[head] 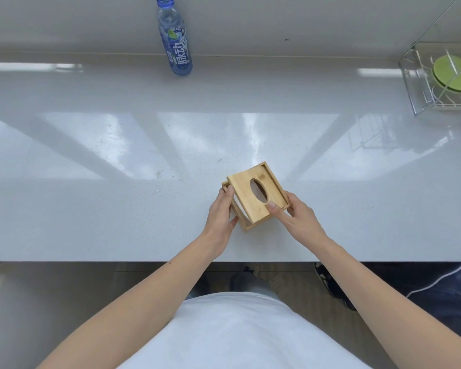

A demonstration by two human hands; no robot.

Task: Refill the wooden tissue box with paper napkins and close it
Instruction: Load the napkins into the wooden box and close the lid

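A square wooden tissue box [240, 218] sits on the white counter [117, 203] near its front edge. Its wooden lid [244, 191], with an oval slot, lies askew over the box and leaves a gap on the left side. My left hand [221, 213] grips the box's left side. My right hand [294, 215] holds the lid's near right corner, thumb on top beside the slot. No paper napkins are in view, and the box's inside is mostly hidden by the lid.
A blue drink bottle [175, 43] stands at the back of the counter, left of centre. A wire dish rack [421, 83] with green plates [454, 73] sits at the back right. A white cable [447, 275] hangs off the counter's right front.
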